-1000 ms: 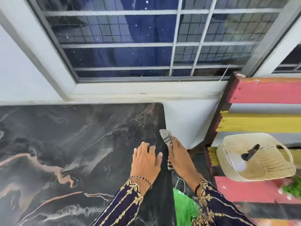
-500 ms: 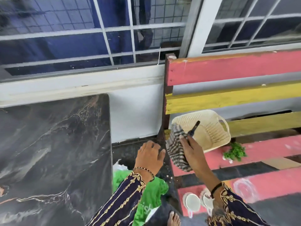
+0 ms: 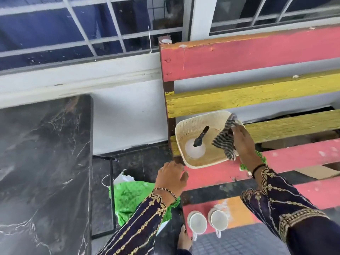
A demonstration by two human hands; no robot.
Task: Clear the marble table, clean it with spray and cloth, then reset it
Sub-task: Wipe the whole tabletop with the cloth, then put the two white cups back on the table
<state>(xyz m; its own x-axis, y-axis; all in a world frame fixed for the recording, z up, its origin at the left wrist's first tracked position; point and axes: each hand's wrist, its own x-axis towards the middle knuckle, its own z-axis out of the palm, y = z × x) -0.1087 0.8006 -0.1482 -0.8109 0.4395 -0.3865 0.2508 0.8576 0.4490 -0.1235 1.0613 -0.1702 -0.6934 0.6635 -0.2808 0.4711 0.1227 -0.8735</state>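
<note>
Striped cloth hangs over the cream basket, pinched in my right grip at the basket's right rim. My left grip hovers by the basket's near left corner, fingers relaxed, holding nothing. The marble tabletop lies well left of the basket. 2 white cups stand nearer me than the basket.

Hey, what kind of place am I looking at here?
Probably a home porch or veranda: a painted slatted bench stands against a barred window, with a marble table beside it.
</note>
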